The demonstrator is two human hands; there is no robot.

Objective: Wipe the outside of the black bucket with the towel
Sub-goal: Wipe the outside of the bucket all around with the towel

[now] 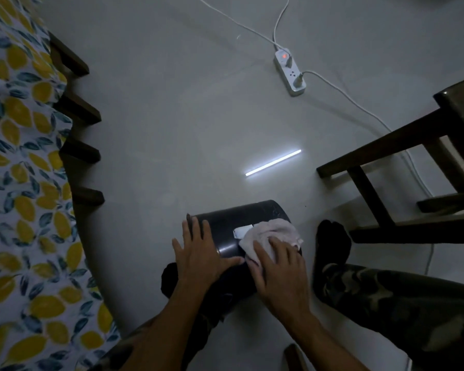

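The black bucket (241, 218) lies on its side on the grey floor between my legs, a white label showing on its wall. My left hand (198, 253) rests flat on the bucket's left side, fingers spread, steadying it. My right hand (276, 271) presses a crumpled pale pink towel (272, 232) against the bucket's upper right side, beside the label. The near end of the bucket is hidden by my hands and dark clothing.
A bed with a lemon-print cover (19, 183) and dark wooden slats runs along the left. A dark wooden chair (402, 162) stands at the right. A white power strip (289, 72) with cables lies on the floor beyond. My camouflage-trousered leg (402, 295) stretches right.
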